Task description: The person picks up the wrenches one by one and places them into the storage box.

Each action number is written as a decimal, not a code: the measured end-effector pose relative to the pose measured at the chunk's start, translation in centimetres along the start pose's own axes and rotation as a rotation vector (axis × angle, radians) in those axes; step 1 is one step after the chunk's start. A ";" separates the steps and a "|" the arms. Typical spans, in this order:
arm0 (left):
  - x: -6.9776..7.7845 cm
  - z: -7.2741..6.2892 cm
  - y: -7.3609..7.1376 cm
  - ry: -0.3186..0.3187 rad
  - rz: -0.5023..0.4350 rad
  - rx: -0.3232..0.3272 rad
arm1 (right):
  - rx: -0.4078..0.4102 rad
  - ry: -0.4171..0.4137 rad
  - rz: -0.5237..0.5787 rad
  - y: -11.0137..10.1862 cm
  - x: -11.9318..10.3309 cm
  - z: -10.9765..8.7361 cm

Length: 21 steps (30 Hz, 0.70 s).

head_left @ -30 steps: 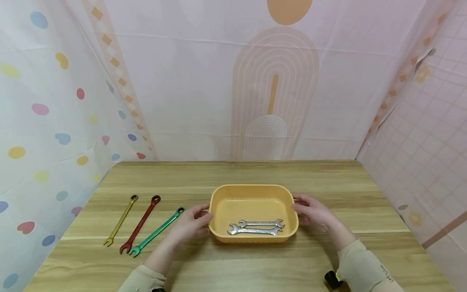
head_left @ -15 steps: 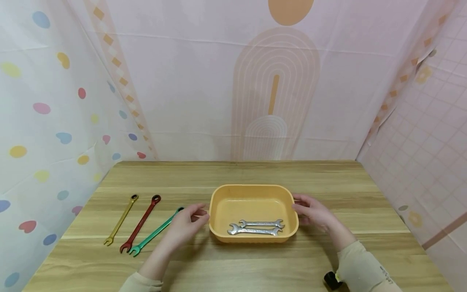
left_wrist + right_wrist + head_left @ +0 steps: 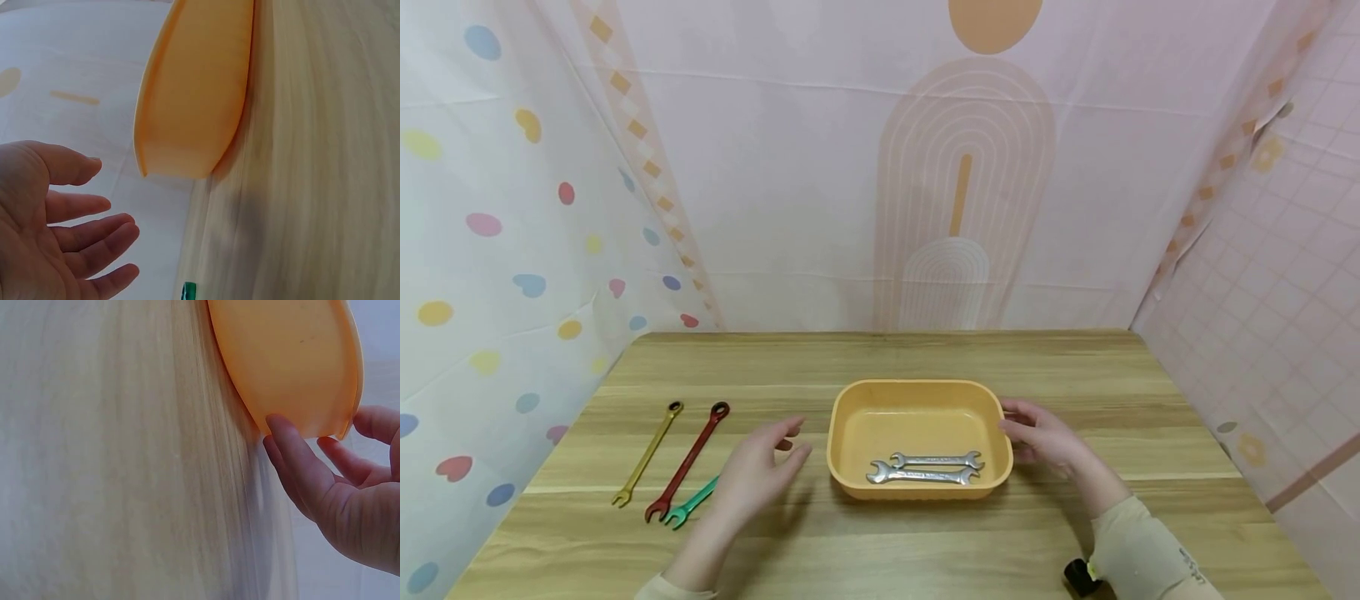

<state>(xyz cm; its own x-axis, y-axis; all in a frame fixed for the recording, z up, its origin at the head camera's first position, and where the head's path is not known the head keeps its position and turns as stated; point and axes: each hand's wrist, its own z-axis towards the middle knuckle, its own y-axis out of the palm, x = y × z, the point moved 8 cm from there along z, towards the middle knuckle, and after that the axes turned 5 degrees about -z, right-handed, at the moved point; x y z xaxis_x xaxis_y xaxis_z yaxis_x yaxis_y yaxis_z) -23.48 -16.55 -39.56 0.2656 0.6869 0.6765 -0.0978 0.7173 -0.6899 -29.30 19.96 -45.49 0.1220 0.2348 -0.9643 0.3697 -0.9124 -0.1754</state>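
Note:
A yellow plastic tub stands upright on the table with two silver open-ended wrenches lying inside near its front wall. My right hand holds the tub's right end, thumb at the rim and fingers against the outer wall; the right wrist view shows those fingers below the rim. Left of the tub, apart from it, my left hand is held with loose fingers and nothing in it. Behind that hand a green combination wrench is partly hidden; only its open end and some shaft show in the head view.
A red combination wrench and a gold one lie at the left of the wooden table. Patterned cloth hangs behind the table and along both sides.
My left hand has let go of the tub's left end and moved left, over the green wrench. My right hand and the tub have stayed in place.

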 end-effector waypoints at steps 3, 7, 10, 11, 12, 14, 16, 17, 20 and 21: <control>0.1 -0.1 -0.3 0.039 0.043 0.015 | 0.000 -0.002 -0.002 0.0 0.0 0.0; 0.2 -0.2 -0.8 0.100 0.096 0.038 | 0.001 -0.003 -0.003 0.1 0.0 0.0; 0.1 -0.4 -1.2 0.136 0.129 0.058 | 0.004 -0.002 -0.003 0.1 0.0 0.0; 0.0 -0.4 -1.3 0.142 0.135 0.062 | 0.004 -0.002 -0.002 0.1 0.0 0.0; -0.1 -0.5 -1.4 0.145 0.143 0.067 | 0.004 -0.003 -0.003 0.1 0.0 0.0; -0.4 -0.6 -1.7 0.144 0.153 0.078 | 0.004 -0.003 -0.003 0.0 0.1 0.0; -0.6 -0.7 -1.9 0.148 0.166 0.092 | 0.005 -0.002 -0.003 0.0 0.1 0.0; -0.7 -0.7 -2.0 0.154 0.172 0.099 | 0.005 -0.001 -0.003 0.0 0.1 0.0; -0.8 -1.0 -2.3 0.196 0.209 0.125 | 0.010 0.002 -0.005 0.0 0.2 0.0; -0.7 -1.1 -2.4 0.212 0.220 0.133 | 0.011 0.002 -0.005 0.0 0.2 0.0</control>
<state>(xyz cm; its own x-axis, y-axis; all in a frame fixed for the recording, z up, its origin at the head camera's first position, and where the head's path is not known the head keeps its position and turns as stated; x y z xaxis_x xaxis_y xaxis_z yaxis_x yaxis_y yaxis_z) -22.42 -18.92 -38.66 0.4163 0.7973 0.4369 -0.2954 0.5731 -0.7644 -29.32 20.03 -45.65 0.1220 0.2402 -0.9630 0.3601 -0.9149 -0.1826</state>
